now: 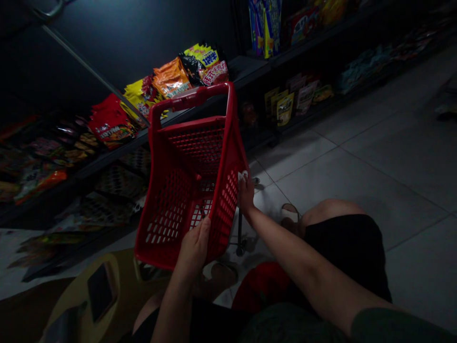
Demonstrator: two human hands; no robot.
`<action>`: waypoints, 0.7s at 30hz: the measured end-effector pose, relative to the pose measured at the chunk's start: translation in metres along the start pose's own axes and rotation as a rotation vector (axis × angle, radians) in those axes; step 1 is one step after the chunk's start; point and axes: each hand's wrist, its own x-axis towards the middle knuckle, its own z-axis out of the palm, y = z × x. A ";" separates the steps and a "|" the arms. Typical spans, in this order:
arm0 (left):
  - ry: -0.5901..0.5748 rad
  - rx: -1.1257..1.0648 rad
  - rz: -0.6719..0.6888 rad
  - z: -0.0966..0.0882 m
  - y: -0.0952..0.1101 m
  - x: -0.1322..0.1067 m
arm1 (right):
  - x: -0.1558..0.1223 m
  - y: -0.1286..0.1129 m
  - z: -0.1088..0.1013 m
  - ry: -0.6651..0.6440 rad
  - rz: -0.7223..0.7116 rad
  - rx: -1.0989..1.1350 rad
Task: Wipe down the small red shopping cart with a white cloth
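Note:
In the head view, a red plastic shopping cart (228, 124) with perforated sides stands tilted in front of me, its basket holding nothing I can make out. My left hand (194, 245) is closed over the near side rim of the basket, thumb on top. Against the outer right wall of the cart I press my right hand (246, 193), its fingers bent around a small white cloth or tissue (243, 175). Part of the cloth is hidden by the fingers. Below the basket, a dark leg with a wheel (240, 247) shows dimly.
Dark shelves (250, 71) of packaged snacks run behind the cart. Red snack bags (111, 121) and orange bags (172, 77) lie near its handle. At lower left is a yellowish stool (113, 271) with a dark phone-like object (101, 290). Tiled floor (357, 176) extends right.

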 end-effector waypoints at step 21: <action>0.042 -0.008 0.021 -0.003 -0.014 0.017 | -0.145 -0.061 -0.032 -0.346 0.337 0.266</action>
